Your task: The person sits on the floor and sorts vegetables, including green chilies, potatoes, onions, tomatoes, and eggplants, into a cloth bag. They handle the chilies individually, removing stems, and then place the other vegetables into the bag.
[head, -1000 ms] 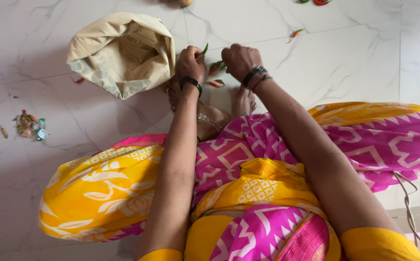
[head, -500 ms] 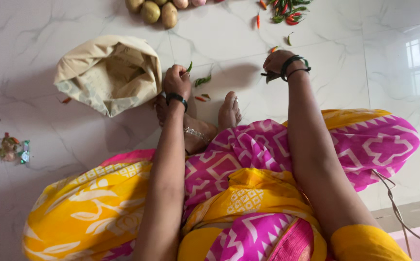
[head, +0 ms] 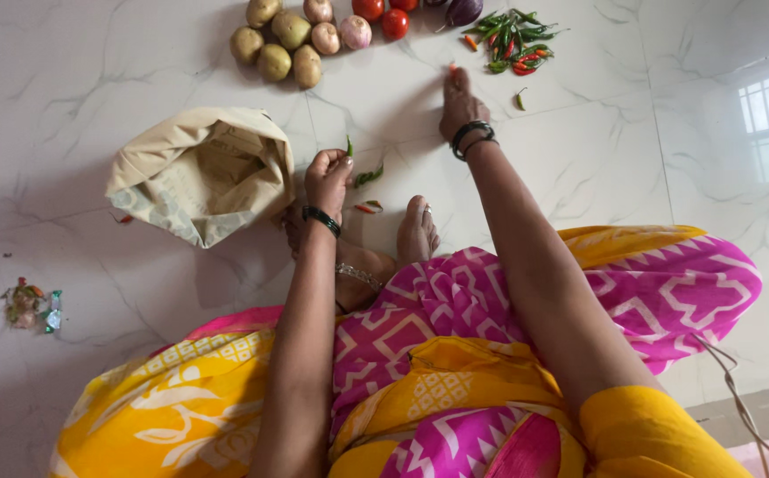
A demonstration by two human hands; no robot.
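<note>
Right hand stretches out to the chilli pile, left keeps its green chilli

From my remote seat I see the right hand (head: 460, 99) has left the spot in front of the feet, where it sat close to the left a second ago, and now reaches far forward across the white marble floor (head: 632, 150), fingertips closed on what looks like a small red chilli (head: 452, 68) just short of the chilli pile (head: 513, 42). The left hand (head: 327, 174) stays near the feet, pinched shut on a green chilli (head: 349, 147) that pokes up from its fingers. So the hands are now well apart. I read this as one chilli still in hand while another is being fetched.

A few loose chillies (head: 367, 177) lie between the left hand and the toes. The open beige bag (head: 203, 173) sits just left of that hand; its inside is too shadowed to read. Potatoes (head: 280, 40) and tomatoes (head: 382, 15) are cut by the top edge. The right fingertips are seen end-on, so the grip there is a judgement
</note>
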